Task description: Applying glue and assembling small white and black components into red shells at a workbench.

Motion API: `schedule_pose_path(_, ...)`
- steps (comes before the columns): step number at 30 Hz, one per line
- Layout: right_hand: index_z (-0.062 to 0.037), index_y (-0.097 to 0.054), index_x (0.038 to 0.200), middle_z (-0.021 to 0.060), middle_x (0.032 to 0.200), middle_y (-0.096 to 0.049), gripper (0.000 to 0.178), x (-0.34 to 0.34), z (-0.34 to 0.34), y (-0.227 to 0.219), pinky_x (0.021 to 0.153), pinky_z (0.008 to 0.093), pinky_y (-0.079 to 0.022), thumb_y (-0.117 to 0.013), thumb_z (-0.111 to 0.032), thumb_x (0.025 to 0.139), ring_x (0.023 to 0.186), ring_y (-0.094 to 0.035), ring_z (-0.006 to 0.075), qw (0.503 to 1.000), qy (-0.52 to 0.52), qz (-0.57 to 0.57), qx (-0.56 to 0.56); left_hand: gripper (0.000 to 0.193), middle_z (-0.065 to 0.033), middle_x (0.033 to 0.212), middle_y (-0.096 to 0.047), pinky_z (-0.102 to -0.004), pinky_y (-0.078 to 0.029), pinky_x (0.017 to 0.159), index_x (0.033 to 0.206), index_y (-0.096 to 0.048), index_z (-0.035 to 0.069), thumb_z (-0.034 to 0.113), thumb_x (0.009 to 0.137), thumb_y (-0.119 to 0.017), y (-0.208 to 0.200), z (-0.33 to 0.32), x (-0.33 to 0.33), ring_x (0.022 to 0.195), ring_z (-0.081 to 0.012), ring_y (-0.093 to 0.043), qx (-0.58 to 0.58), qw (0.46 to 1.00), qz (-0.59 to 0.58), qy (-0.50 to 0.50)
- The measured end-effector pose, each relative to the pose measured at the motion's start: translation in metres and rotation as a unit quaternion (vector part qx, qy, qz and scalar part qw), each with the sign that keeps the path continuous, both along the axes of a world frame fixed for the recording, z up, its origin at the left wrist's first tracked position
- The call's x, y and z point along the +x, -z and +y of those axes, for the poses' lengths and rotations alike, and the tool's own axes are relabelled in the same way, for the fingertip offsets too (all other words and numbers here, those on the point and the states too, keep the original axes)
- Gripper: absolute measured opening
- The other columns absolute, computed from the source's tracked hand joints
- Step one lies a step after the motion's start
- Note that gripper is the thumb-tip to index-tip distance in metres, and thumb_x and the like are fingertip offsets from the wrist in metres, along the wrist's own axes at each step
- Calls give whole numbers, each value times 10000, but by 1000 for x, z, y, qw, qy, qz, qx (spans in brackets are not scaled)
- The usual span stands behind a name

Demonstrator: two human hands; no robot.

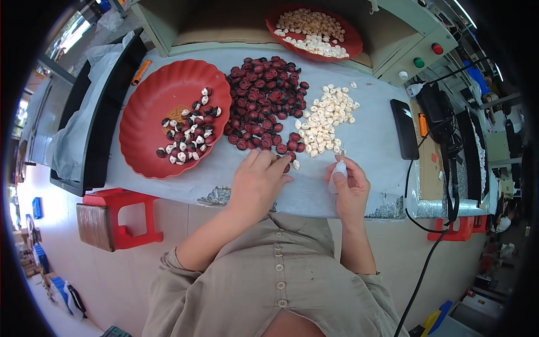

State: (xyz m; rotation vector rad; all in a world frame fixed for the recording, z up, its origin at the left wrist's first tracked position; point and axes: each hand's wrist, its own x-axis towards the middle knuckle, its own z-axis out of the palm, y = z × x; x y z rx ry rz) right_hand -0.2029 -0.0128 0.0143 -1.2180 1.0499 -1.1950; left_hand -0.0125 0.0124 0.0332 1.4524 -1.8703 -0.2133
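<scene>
Bottle (339,167) gripped in my right hand (353,182), likely for control | left hand (259,178) at dark-red pieces (264,101), can't tell pinch | pale pieces (325,118) near, presumably for reach

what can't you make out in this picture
Head view:
Left hand: its palm, hidden by its own back
White bottle: part of its body, covered by the right hand
Dark-red pieces: the lowest ones, buried under others
Red stool at left: part hidden by the table
</scene>
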Motion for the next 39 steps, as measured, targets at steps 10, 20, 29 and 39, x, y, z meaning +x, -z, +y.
schedule_pose_path(10,28,-422,1065,96,833,-539,306,8,-1,-7,634,244,-441,-482,-155,826,683,-523,129,996,20,-85,18,215,-85,778,-511,-289,-423,579,854,-591,16,5,642,-625,25,3,-4,676,-234,-501,-30,997,45,46)
schedule_pose_path(20,-7,-457,967,112,939,-542,246,-2,2,-10,659,240,-454,-576,-40,753,816,-536,148,974,-22,-204,94,183,-145,962,-557,-204,-496,587,977,-540,4,85,820,-493,18,5,10,764,-165,-595,325,593,731,93)
schedule_pose_path(29,-15,-428,979,109,914,-534,328,8,12,-27,638,232,-426,-625,-35,717,779,-501,126,958,-36,-278,57,246,-131,929,-566,-167,-460,551,963,-533,51,119,737,-601,28,10,5,756,-152,-586,327,433,822,172)
schedule_pose_path(39,-4,-401,980,97,907,-505,271,17,22,-29,604,213,-379,-526,-178,814,697,-461,106,988,-49,-138,-41,290,-110,940,-568,-210,-478,674,1052,-523,29,108,775,-555,36,12,6,836,-182,-561,305,432,822,213)
